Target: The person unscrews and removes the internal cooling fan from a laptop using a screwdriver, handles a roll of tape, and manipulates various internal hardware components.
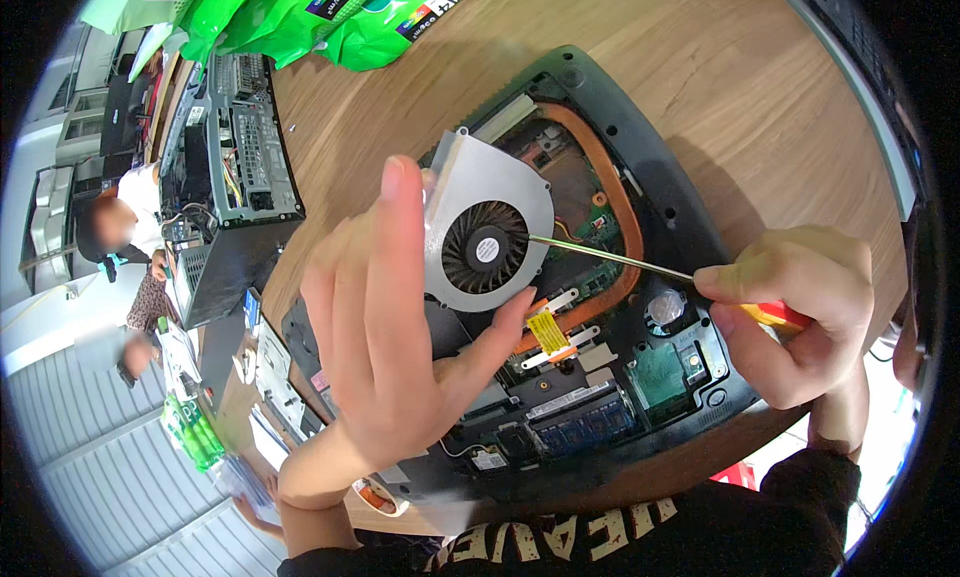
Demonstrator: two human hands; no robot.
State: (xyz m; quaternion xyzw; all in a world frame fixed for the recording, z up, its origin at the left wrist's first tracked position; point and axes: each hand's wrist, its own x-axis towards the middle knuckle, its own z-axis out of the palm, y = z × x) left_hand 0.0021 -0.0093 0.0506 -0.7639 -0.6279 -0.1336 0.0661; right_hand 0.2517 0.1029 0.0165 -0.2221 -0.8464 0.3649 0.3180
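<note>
An opened laptop base [655,182], dark grey, lies on the wooden table with its inner parts bare. Above it, my left hand [385,367] grips a silver cooling fan [510,172] by its edge, thumb at the lower side and the fingers behind or beside it. Black blades show in the fan's round opening. In my right hand [805,312] is a screwdriver [620,260] with a red and yellow handle, mostly covered by my fingers. Its thin shaft points left, the tip at the fan's blades. A copper heat pipe [628,227] curves through the laptop base.
Green paper packs [385,32] lie at the far left of the table. An opened black desktop computer case [250,137] stands to the left, with green bottles [195,437] nearer. Other people [120,222] are beyond the left side.
</note>
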